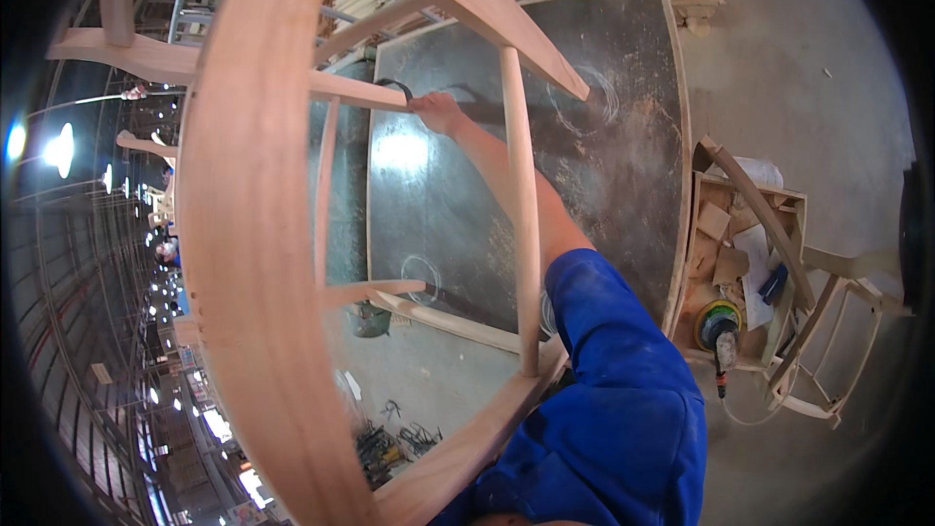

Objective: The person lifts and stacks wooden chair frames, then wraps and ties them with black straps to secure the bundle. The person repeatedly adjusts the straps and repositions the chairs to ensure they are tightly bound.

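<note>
A large bare-wood chair frame (pixel 258 234) fills the left and middle of the view, with curved legs and thin round spindles. My right hand (pixel 438 113) is closed at a slim wooden rail (pixel 355 91) of this frame, with its arm reaching up behind a round spindle (pixel 521 214). From its fingers curves a thin dark strip (pixel 396 87), lying against the rail. Whether the fingers also wrap round the wood cannot be seen. My left hand is not in view.
Behind the frame stands a dark-topped workbench (pixel 623 175) with pale edging. To the right, a wooden tray (pixel 755 362) holds a round sander (pixel 719 324), wood scraps and papers. Another chair frame (pixel 828 331) stands beside it. Cables or wires (pixel 390 443) lie on the floor at lower left.
</note>
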Demonstrator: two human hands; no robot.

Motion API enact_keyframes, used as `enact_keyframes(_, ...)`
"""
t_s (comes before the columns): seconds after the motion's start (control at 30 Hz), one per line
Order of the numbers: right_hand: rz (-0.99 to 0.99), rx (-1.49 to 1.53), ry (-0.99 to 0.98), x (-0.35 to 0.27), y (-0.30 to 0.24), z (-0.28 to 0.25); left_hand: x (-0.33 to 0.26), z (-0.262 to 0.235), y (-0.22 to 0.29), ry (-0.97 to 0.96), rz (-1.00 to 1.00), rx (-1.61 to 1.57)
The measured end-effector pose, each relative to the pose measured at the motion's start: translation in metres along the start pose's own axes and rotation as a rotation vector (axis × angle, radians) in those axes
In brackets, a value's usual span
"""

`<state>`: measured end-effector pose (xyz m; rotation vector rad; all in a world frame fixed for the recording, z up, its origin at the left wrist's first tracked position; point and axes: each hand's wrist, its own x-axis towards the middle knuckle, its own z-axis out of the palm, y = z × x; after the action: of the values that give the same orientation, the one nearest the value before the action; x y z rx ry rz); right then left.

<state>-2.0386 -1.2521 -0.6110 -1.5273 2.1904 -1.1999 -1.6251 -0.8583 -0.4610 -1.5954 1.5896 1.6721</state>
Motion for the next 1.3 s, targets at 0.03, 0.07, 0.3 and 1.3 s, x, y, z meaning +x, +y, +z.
enact_keyframes(0.03,-0.022,0.001,0.026,-0.008,-0.001,0.001,0.001,0.006,0.002,-0.001,-0.01,-0.016)
enact_keyframes(0.07,-0.039,-0.037,0.026,-0.018,-0.002,0.001,0.004,0.012,0.002,-0.006,-0.02,-0.033)
enact_keyframes(0.3,0.151,0.219,0.069,-0.099,0.048,0.001,0.064,0.051,0.011,-0.207,0.035,-0.257)
enact_keyframes(1.3,1.041,0.724,0.382,-0.612,-0.187,-0.081,0.109,-0.21,0.136,-0.27,0.677,0.883)
